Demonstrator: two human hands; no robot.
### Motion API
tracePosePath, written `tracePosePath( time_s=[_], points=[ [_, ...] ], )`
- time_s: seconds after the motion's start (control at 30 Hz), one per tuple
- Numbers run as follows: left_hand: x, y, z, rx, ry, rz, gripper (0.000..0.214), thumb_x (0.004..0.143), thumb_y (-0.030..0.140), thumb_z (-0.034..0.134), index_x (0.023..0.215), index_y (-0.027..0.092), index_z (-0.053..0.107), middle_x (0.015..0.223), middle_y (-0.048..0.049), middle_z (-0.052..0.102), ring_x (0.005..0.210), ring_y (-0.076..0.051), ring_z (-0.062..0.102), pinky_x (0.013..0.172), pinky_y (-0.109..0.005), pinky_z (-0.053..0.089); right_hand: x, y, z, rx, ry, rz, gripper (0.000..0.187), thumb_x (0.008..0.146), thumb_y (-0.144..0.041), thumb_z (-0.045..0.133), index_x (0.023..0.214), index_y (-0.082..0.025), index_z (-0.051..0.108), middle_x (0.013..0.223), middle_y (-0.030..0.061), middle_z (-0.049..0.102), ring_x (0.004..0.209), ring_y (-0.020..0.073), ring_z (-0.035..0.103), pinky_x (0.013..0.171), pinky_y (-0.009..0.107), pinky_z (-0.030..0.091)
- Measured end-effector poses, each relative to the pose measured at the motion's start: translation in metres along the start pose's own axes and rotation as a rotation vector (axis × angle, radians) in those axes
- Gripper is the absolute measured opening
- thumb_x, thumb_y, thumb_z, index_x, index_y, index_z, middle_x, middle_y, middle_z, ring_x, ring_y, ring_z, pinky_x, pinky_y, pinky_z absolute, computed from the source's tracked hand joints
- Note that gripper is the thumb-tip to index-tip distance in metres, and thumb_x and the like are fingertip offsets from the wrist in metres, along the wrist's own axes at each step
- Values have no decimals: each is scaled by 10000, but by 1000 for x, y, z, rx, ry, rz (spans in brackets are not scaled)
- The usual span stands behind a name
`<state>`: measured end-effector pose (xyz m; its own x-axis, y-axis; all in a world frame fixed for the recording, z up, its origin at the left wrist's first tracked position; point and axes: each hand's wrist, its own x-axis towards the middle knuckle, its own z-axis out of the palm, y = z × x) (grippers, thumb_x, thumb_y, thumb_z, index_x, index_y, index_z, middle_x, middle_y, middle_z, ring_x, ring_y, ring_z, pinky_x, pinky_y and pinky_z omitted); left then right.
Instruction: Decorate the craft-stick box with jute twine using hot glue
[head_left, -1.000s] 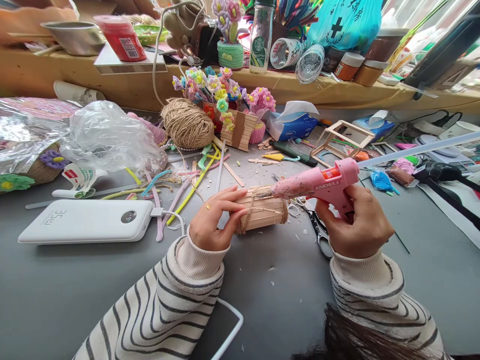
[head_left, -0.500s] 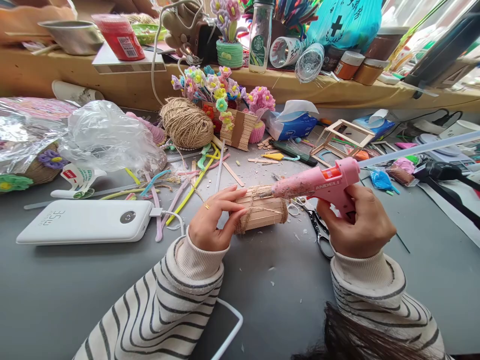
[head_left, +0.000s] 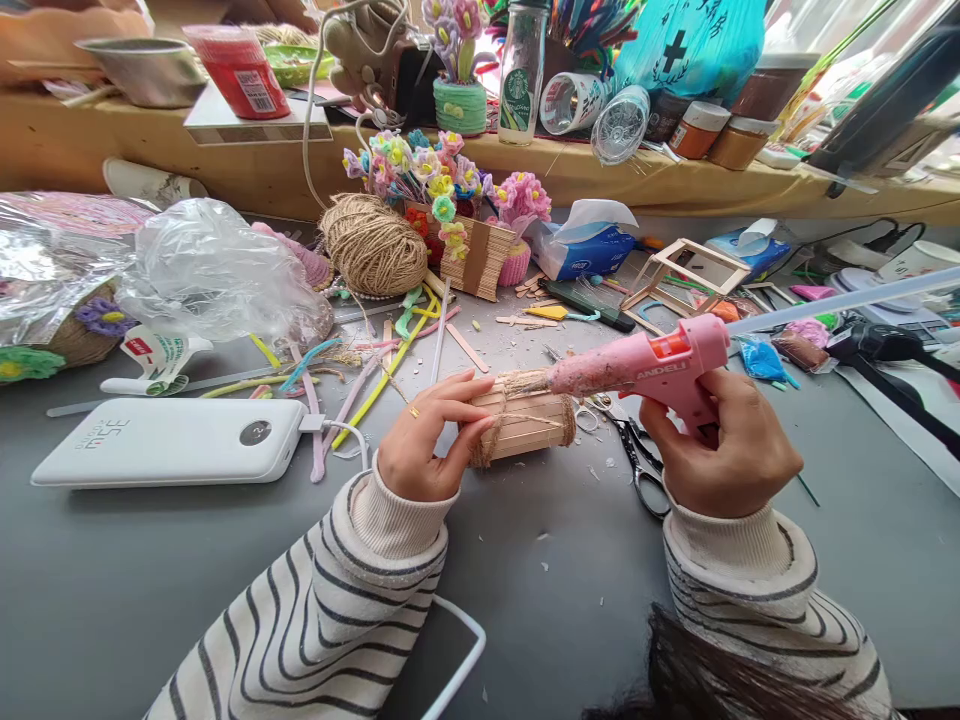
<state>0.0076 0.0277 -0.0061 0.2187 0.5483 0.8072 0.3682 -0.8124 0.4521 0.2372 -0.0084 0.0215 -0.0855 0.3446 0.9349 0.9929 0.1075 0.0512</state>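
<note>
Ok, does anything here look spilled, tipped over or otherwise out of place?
Yes. On the wooden shelf a clear plastic bottle lies on its side, neck over the edge. Pale crumbs and splinters litter the grey tabletop near the stick-and-twine cylinder. Black-handled scissors lie partly under the right hand.

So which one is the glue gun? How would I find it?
Start at the grey table and find the two hands in striped sleeves. The right hand grips the glue gun, its nozzle touching the twine-wrapped stick cylinder held by the left hand. It is the only pink pistol-shaped tool, with a clear stick out the back.
</note>
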Motion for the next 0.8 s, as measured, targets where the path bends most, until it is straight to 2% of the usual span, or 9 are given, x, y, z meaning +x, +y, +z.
tracePosePath(
  time_s=[0.2,0.57,0.8],
  points=[
    [1,1,0,-5,-3,4,107,744,62,586,819,133,561,947,-123,682,994,-214,620,873,-369,523,-1,0,-3,22,-33,55,279,688,-180,655,943,-200,542,697,20,625,526,146,559,454,247,400],
    [-1,0,-1,-5,-20,-3,135,743,55,588,846,138,564,979,-113,675,1016,-213,609,883,-386,519,-2,4,-3,17,-31,60,266,698,-215,639,942,-232,532,663,-1,595,472,131,500,452,256,383],
    [-1,0,0,-12,-6,-7,126,744,61,589,838,140,565,973,-108,677,1011,-210,612,883,-378,521,-4,7,-5,10,-50,81,276,685,-207,651,934,-228,532,657,2,579,507,147,528,468,258,390]
  ],
)
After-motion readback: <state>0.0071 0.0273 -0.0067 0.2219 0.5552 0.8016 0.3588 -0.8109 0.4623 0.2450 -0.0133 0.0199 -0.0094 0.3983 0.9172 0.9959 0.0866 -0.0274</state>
